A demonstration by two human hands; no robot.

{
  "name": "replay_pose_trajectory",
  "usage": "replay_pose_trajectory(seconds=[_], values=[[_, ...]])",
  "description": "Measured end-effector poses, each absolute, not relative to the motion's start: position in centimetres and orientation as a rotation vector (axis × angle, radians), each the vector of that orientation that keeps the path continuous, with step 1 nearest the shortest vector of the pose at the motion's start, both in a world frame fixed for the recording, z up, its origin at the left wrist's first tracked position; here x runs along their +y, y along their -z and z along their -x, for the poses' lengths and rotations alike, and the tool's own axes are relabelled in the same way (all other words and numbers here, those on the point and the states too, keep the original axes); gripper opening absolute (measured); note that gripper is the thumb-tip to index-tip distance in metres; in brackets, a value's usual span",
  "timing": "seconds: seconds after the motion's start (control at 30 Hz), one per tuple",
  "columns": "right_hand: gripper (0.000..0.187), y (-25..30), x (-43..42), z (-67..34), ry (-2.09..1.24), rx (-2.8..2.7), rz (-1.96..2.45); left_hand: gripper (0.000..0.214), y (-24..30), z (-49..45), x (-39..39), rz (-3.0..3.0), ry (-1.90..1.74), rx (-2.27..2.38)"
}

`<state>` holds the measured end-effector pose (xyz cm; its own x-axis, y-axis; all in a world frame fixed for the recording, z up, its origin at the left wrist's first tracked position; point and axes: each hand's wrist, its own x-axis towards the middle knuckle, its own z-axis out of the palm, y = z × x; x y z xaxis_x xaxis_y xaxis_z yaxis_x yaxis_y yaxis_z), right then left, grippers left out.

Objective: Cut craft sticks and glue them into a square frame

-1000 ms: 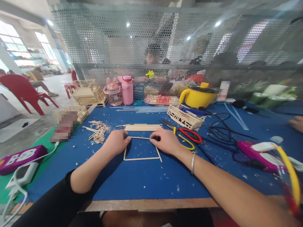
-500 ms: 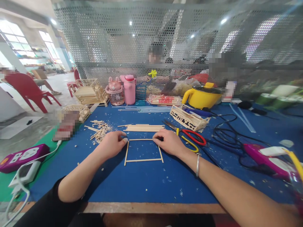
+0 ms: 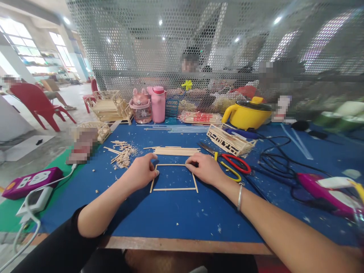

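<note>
On the blue table top, thin wooden sticks lie in a four-sided outline: a top stick (image 3: 170, 165), a bottom stick (image 3: 174, 189), a left stick (image 3: 153, 182) and a right stick (image 3: 195, 182). My left hand (image 3: 141, 170) is closed at the upper end of the left stick, thumb and forefinger on either side. At the upper right corner, my right hand (image 3: 207, 167) pinches the end of the top stick, close to the right stick; its fingertips partly hide that corner. Behind the outline rests a row of loose sticks (image 3: 176, 151).
Scissors (image 3: 234, 163) with red and yellow handles lie right of my right hand. Broken stick pieces (image 3: 123, 154) are heaped at left. A slatted wooden piece (image 3: 230, 140), a yellow pot (image 3: 250, 115), a purple glue gun (image 3: 321, 193) with black cable, and a phone (image 3: 83, 146) surround the area.
My left hand has shifted slightly right and closed over the left stick, whose upper end leans further inward. My right hand stays at its corner. The whole view has shifted a little.
</note>
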<state>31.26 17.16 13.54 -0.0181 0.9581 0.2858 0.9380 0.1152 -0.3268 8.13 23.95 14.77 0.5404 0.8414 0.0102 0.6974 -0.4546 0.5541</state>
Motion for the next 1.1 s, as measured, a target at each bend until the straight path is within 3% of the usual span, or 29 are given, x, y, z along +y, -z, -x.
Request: replay_pose_trajectory(seconds=[0.73,0.97,1.1], values=[[0.015,-13.6,16.9,-30.7,-0.060,-1.924,1.830,0.024,-15.0,-8.6,23.9,-2.434,-0.279,1.167],[0.022,-15.3,15.9,-33.0,-0.252,-1.699,1.766,0.038,-15.0,-8.4,23.7,-2.386,-0.364,1.164],[0.016,-17.0,14.1,-32.7,-0.308,-2.005,1.626,0.038,-15.0,-8.0,24.0,-2.359,-0.440,1.207]])
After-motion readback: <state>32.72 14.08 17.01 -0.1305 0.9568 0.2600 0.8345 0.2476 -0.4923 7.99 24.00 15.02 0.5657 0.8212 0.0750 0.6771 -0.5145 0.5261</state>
